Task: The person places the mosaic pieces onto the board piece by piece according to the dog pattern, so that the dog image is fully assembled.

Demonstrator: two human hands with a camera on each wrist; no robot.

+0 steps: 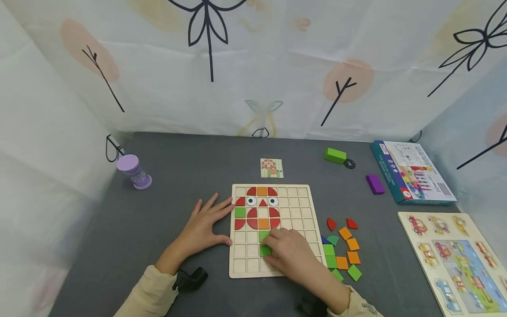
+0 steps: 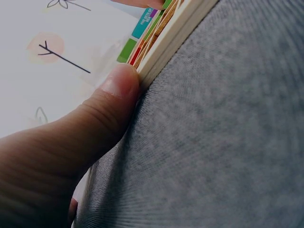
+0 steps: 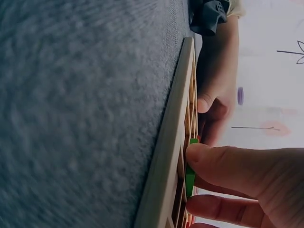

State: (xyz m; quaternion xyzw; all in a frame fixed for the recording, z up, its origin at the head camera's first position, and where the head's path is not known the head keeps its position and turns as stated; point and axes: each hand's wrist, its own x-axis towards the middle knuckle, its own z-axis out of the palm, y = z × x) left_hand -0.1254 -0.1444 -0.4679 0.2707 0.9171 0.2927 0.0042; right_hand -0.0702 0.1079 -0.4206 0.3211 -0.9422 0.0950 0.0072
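Right hand (image 1: 291, 254) pinches a green tile (image 1: 265, 251) on the grid board's (image 1: 295, 213) near half.
Probably light, stiff, smoothish; opposite edges suit best. Left hand (image 1: 203, 230), fingers spread, touches the left edge.

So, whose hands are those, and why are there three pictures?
They're one person's bare hands, not a robot's. The wide picture comes from a camera on the person's head, looking down. The other two come from a camera on each wrist. On the grey table are a wooden grid board, a small picture card, a box and loose coloured pieces. The left hand touches the board's edge; the right hand pinches a green square.
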